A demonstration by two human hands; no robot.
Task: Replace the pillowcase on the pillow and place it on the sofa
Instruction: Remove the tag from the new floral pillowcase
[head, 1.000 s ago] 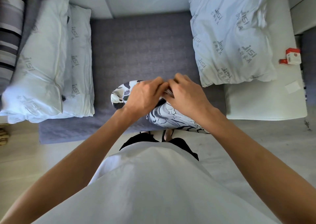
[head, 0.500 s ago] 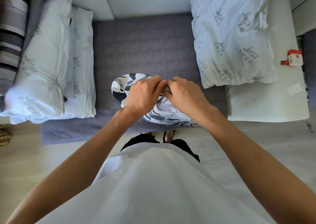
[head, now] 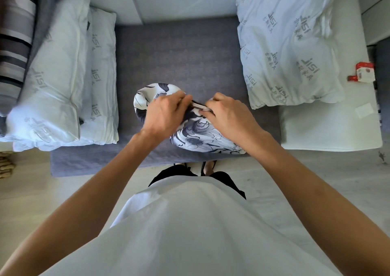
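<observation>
Both grips grasp the patterned pillow (head: pixel 198 136) at its top edge: the left hand (head: pixel 166 113) and the right hand (head: pixel 228 113) pinch the dark seam between them, knuckles up. That pillow stands on the front of the grey sofa (head: pixel 179 54). Left of it lie two stacked white pillows (head: pixel 63 81) with a striped cushion (head: pixel 14 43) beside them. Farther right, another white pillow (head: pixel 289 43) rests across the sofa and a white block (head: pixel 331 128), near a red-and-white box (head: pixel 364 73).
</observation>
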